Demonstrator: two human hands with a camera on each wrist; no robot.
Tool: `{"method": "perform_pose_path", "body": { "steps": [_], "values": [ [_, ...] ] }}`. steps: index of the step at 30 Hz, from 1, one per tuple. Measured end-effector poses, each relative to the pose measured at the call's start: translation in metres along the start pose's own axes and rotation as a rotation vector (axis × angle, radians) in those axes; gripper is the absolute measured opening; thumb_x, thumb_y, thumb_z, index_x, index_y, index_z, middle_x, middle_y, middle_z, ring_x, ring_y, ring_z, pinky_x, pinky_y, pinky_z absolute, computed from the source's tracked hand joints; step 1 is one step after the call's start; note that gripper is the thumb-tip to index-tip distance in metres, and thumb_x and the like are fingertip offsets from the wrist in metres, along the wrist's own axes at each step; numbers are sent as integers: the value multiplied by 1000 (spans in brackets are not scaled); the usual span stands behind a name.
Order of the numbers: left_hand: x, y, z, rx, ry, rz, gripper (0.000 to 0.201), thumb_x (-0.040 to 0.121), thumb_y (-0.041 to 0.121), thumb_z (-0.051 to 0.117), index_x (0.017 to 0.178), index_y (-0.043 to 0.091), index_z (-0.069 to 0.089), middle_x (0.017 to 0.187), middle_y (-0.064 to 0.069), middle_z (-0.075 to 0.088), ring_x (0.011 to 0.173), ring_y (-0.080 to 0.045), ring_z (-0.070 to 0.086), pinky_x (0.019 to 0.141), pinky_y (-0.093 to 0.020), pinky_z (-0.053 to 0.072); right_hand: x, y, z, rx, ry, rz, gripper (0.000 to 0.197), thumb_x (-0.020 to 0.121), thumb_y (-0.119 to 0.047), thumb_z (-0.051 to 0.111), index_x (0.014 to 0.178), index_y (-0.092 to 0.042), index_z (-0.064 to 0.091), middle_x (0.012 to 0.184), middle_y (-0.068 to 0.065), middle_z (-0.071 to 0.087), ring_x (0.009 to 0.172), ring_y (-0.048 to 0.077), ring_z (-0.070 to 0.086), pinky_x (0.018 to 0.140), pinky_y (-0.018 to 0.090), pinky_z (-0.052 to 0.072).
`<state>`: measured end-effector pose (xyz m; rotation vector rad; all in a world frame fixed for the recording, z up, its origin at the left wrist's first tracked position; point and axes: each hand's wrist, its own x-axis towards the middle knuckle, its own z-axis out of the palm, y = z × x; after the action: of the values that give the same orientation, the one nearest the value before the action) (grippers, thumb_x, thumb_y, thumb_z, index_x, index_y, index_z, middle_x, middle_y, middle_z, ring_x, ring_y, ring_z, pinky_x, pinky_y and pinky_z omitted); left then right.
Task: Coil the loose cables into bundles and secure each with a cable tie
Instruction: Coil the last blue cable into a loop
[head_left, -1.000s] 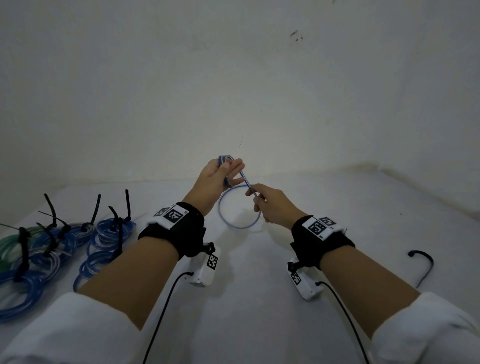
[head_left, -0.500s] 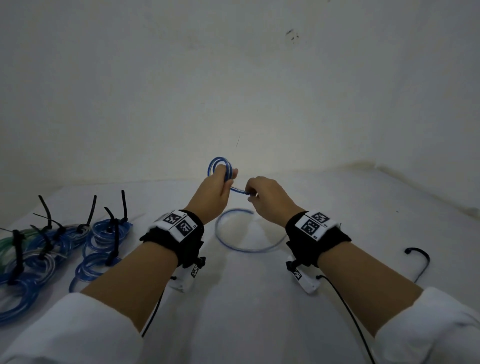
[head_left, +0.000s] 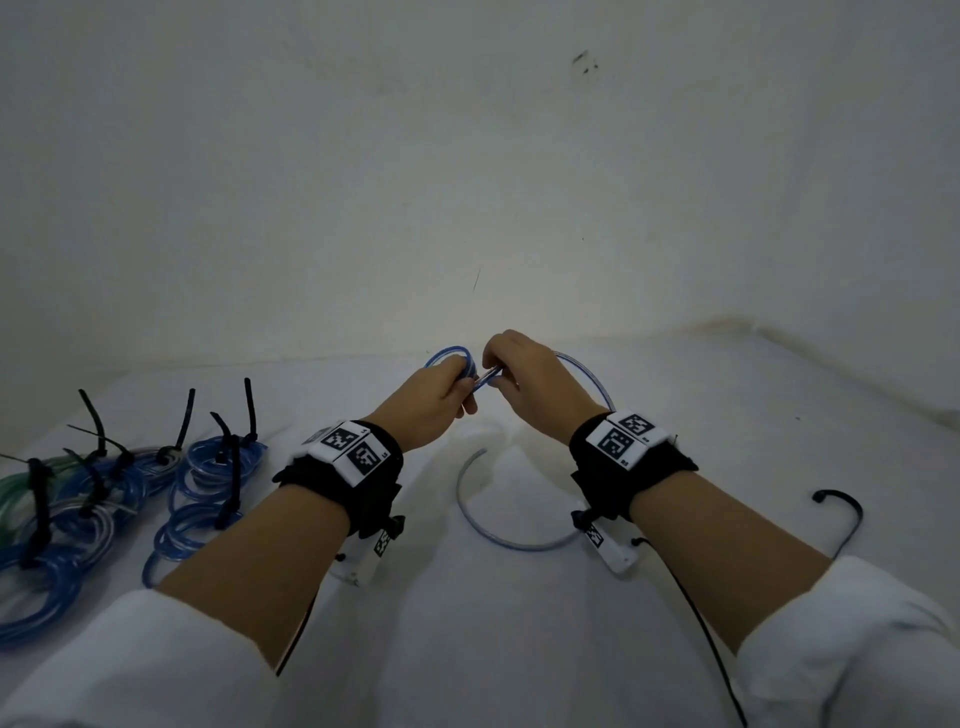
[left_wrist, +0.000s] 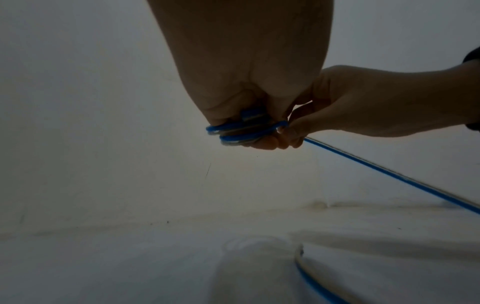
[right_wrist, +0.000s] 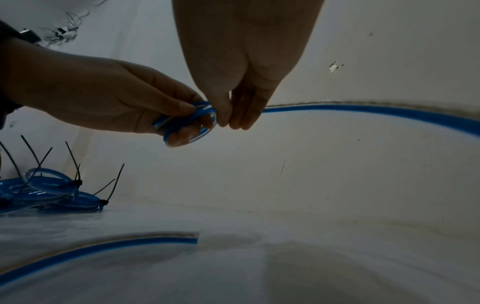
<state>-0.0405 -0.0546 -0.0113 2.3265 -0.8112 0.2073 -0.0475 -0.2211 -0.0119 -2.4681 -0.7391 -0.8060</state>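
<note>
Left hand (head_left: 434, 402) gripped small blue coil (head_left: 451, 358), right hand (head_left: 524, 382) now pinched cable (head_left: 524, 543) right against it, hands closer than before, loose end on desk (head_left: 519, 649).

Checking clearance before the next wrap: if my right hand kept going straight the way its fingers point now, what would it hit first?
Most likely the left hand and the small blue coil it grips: the right hand pinches the cable right beside them, fingertips almost touching. Beyond them is only the white wall.
</note>
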Motion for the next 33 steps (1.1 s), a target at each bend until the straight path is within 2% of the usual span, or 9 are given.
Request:
{"method": "perform_pose_path", "body": {
  "steps": [6,9,13,16,20,22,28,30,33],
  "values": [
    [-2,3,0,-126,-98,-48,19,100,18,34,97,4,46,78,3,59,66,-9,55,67,-19,44,4,-2,-6,44,-49,-61,3,86,2,56,83,0,57,83,10,58,72,14,46,67,22,33],
    [-1,4,-1,-86,-153,-53,20,100,19,33,104,4,46,77,4,54,63,-8,49,62,-16,40,5,-1,-6,-38,-80,-116,6,87,2,56,84,0,60,84,13,62,75,18,49,68,27,38],
    [-2,0,-3,-25,-132,-19,19,99,16,33,95,1,43,81,0,47,69,-13,40,72,-27,38,3,3,-5,-169,-104,-65,10,91,-10,55,93,-3,63,90,13,62,81,27,57,71,36,46],
    [-1,-2,-6,-1,-144,-46,22,100,17,30,100,0,45,92,-10,53,76,-18,43,79,-38,42,2,5,-6,-129,-108,-10,14,92,-16,55,95,-3,61,91,13,62,81,26,55,70,32,42],
    [-3,3,-8,-21,-207,-77,26,101,24,30,100,5,48,79,1,50,68,-11,42,66,-21,37,2,6,-10,32,-244,31,13,92,-18,55,98,-6,53,93,9,62,84,21,55,72,26,42],
    [-3,2,-8,-65,-214,-104,23,100,24,32,96,8,49,78,2,49,69,-13,44,68,-22,38,2,6,-11,91,-293,62,15,91,-20,58,99,-8,51,92,4,61,82,19,55,72,25,44],
    [-7,7,-9,-365,-154,-156,27,100,12,33,77,13,48,64,0,42,49,-3,40,53,-13,33,6,10,-10,55,-241,117,12,86,-13,63,94,-5,59,92,4,55,78,16,52,71,19,35],
    [-8,12,-11,-504,-115,-150,29,100,9,33,75,11,48,61,-1,37,43,-2,35,49,-14,29,7,11,-9,21,-232,127,10,89,-11,59,91,-2,63,90,11,61,79,20,52,68,23,32],
    [-7,17,-14,-598,-60,-115,31,101,12,30,75,11,47,62,-1,32,44,-3,30,47,-14,26,5,7,-5,141,-251,183,6,88,-3,53,89,-4,59,86,13,67,72,18,53,69,30,43]
  ]
}}
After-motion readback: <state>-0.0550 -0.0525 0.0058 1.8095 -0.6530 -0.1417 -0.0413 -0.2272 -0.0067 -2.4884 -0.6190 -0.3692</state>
